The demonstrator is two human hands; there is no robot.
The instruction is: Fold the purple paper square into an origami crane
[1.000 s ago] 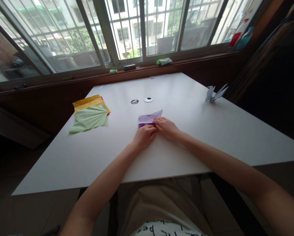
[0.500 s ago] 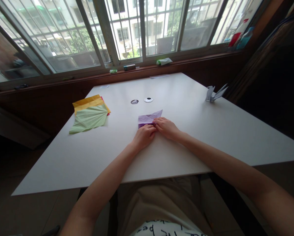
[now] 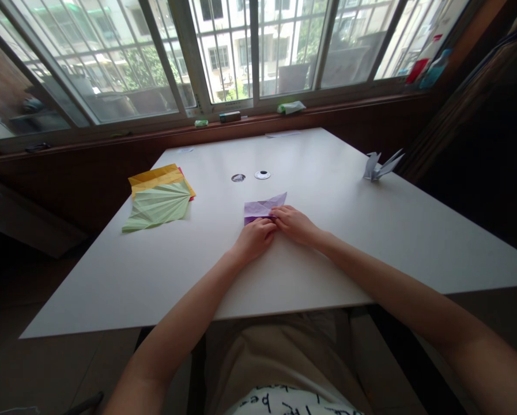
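Note:
A folded sheet of purple paper (image 3: 258, 208) lies on the white table in front of me, light lilac on its upper face and darker along the near fold. My left hand (image 3: 258, 235) presses on its near edge with fingers curled together. My right hand (image 3: 295, 223) grips the right part of the same sheet, its fingertips close to those of my left. The fingers hide the near right portion of the paper.
On the left of the white table (image 3: 189, 276) lie a creased green sheet (image 3: 157, 206) and yellow paper (image 3: 154, 176). A folded paper crane (image 3: 377, 167) stands at the right. Two round inserts (image 3: 262, 174) sit beyond the purple sheet. Small items line the window sill.
Both hands keep nearly the same hold on the purple paper. The whole view has shifted slightly; nothing on the table has visibly moved.

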